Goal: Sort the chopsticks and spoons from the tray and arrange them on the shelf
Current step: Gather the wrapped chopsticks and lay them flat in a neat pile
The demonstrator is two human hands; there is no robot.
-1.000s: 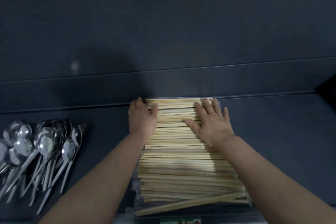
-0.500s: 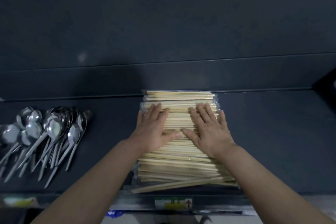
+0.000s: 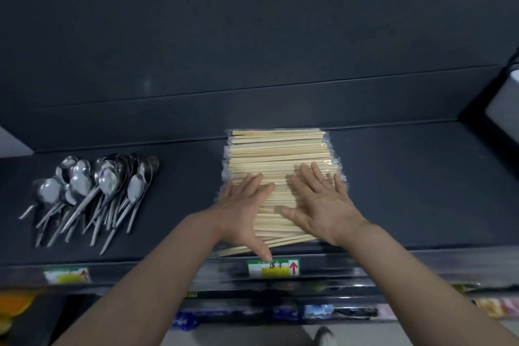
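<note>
A wide stack of pale wooden chopsticks (image 3: pixel 278 150) in clear wrappers lies crosswise on the dark shelf (image 3: pixel 407 182), reaching its back wall. My left hand (image 3: pixel 243 211) lies flat on the stack's near left part, fingers straight, thumb down by the shelf's front edge. My right hand (image 3: pixel 323 202) lies flat on the near right part with its fingers spread. A pile of metal spoons (image 3: pixel 92 191) rests on the shelf to the left, bowls toward the back wall, handles toward me.
A green and yellow label with a red arrow (image 3: pixel 273 267) sits on the shelf's front rail under the chopsticks. Another label (image 3: pixel 67 275) is on the rail at the left. Lower shelves with colourful packages (image 3: pixel 320 312) show below. A pale surface (image 3: pixel 505 101) juts in at right.
Both hands slid along the chopstick stack from its far end toward me. The left hand went from the stack's left edge onto its top. The view has pulled back, showing the shelf's front rail.
</note>
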